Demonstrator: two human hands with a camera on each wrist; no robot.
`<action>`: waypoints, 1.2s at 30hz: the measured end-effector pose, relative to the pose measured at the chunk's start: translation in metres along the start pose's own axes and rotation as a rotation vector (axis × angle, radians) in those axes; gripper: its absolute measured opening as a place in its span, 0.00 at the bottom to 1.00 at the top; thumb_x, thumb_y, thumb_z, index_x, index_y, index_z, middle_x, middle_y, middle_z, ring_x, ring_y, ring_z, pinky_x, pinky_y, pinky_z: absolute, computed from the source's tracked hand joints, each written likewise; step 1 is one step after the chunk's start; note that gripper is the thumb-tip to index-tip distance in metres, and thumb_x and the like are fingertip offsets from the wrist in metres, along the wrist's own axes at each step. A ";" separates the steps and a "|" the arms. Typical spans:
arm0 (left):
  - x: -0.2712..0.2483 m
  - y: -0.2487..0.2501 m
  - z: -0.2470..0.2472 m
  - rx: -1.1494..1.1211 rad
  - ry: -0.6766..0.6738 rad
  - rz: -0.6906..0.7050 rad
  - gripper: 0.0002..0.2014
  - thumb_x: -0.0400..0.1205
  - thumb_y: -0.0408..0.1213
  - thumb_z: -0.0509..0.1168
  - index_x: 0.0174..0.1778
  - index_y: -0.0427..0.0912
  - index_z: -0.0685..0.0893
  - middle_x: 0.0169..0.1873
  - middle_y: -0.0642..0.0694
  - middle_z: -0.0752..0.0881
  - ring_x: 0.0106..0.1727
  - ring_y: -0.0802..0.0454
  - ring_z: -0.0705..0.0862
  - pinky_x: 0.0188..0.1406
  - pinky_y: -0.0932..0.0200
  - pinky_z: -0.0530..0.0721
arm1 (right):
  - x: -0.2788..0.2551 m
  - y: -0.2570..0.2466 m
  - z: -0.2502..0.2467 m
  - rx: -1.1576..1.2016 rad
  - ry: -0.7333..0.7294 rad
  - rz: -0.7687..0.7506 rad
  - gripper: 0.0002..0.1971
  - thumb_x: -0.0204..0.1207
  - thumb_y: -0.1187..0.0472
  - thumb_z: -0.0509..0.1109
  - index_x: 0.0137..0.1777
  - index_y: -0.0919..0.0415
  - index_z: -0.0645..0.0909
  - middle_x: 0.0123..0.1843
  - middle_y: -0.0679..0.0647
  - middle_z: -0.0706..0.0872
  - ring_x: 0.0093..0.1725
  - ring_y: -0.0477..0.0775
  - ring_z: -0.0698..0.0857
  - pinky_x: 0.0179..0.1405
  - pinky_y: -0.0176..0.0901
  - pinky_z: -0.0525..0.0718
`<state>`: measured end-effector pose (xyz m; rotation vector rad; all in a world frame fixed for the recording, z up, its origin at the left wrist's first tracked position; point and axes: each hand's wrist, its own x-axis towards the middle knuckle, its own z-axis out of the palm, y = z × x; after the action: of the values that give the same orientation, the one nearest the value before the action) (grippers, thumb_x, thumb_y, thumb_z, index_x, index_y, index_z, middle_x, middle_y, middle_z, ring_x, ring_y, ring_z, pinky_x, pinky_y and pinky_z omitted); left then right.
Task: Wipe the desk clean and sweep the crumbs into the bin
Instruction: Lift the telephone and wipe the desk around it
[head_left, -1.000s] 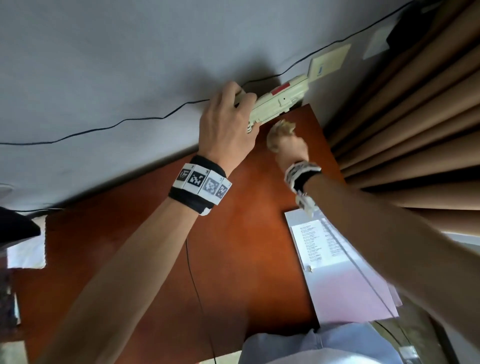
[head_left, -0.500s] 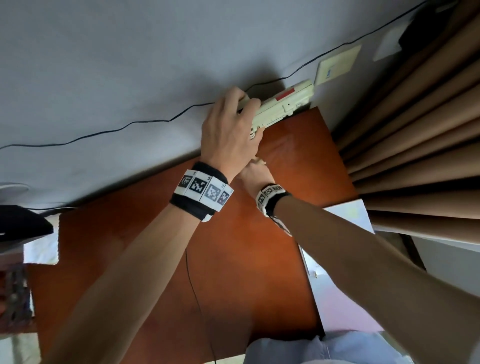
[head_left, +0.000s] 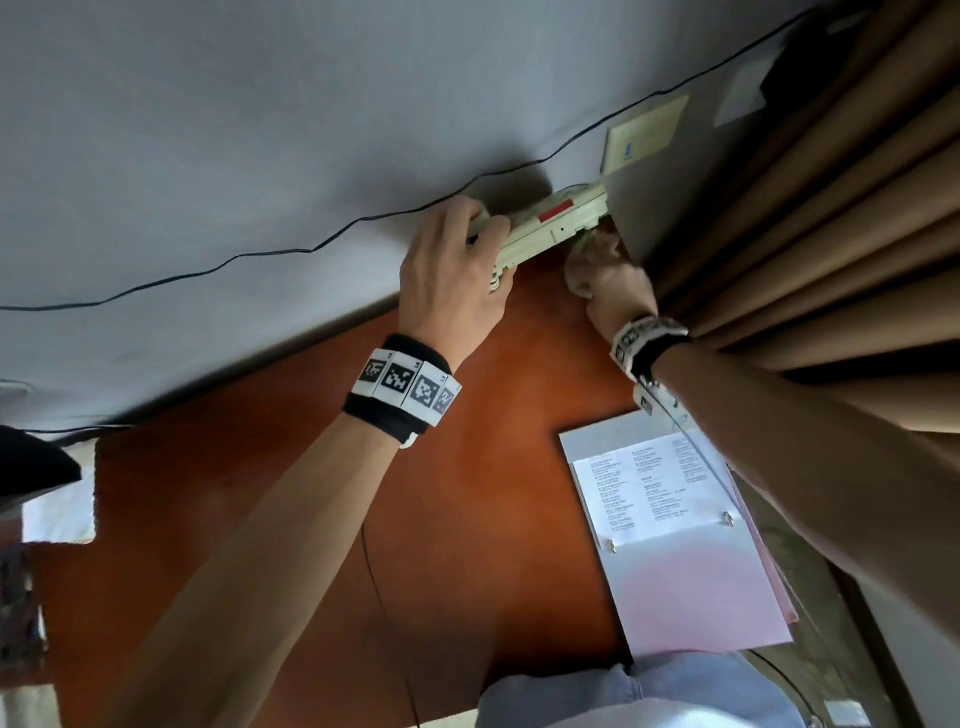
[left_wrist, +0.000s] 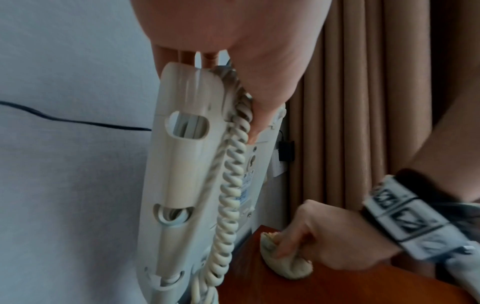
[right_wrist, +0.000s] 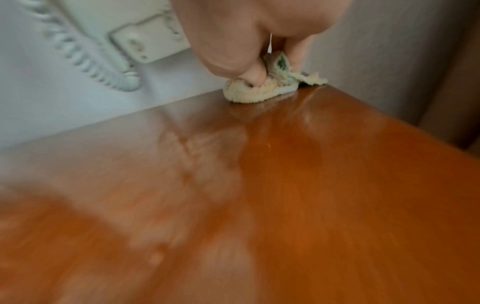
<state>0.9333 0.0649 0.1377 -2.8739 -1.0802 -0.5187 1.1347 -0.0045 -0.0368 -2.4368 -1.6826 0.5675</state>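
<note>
A cream corded telephone (head_left: 550, 223) is lifted off the reddish-brown wooden desk (head_left: 322, 519) and tipped up against the grey wall. My left hand (head_left: 457, 265) grips its near end; in the left wrist view the phone's underside (left_wrist: 182, 164) and its coiled cord (left_wrist: 228, 185) hang down. At the desk's far right corner my right hand (head_left: 613, 280) presses a bunched pale cloth (right_wrist: 262, 90) onto the wood (right_wrist: 285, 185), directly below the raised phone. The cloth (left_wrist: 283, 261) is pinched between thumb and fingers. No bin or crumbs are visible.
A white folder with printed sheets (head_left: 675, 530) lies on the desk's right side. Tan curtains (head_left: 831, 234) hang just right of the corner. A thin black cable (head_left: 208, 270) runs along the wall; another (head_left: 384, 597) crosses the desk. A beige wall plate (head_left: 644, 135) sits above the phone.
My right hand with the cloth swept from under my left wrist back out to the far right corner. The left hand keeps holding the phone up.
</note>
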 end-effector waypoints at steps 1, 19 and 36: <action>0.001 0.003 0.003 0.000 -0.012 -0.001 0.17 0.72 0.40 0.79 0.55 0.42 0.87 0.55 0.40 0.84 0.52 0.43 0.84 0.39 0.51 0.86 | -0.017 -0.003 0.003 -0.006 -0.030 -0.032 0.35 0.63 0.72 0.68 0.71 0.47 0.76 0.71 0.58 0.82 0.63 0.66 0.85 0.54 0.52 0.88; -0.009 0.081 0.067 0.106 -0.178 0.170 0.21 0.69 0.38 0.76 0.58 0.42 0.82 0.57 0.36 0.80 0.53 0.37 0.80 0.51 0.43 0.79 | -0.150 0.064 -0.024 0.611 0.634 0.453 0.22 0.70 0.75 0.68 0.60 0.58 0.90 0.64 0.58 0.88 0.63 0.56 0.88 0.63 0.36 0.79; -0.075 0.115 0.118 0.079 -0.449 0.108 0.30 0.80 0.26 0.58 0.82 0.41 0.67 0.74 0.37 0.73 0.81 0.31 0.64 0.66 0.38 0.81 | -0.159 0.075 -0.035 0.726 0.479 0.378 0.21 0.74 0.76 0.67 0.62 0.59 0.89 0.66 0.57 0.87 0.69 0.44 0.82 0.70 0.23 0.70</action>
<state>0.9895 -0.0536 0.0130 -3.0294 -0.9459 0.1830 1.1644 -0.1752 0.0086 -2.0944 -0.6689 0.4671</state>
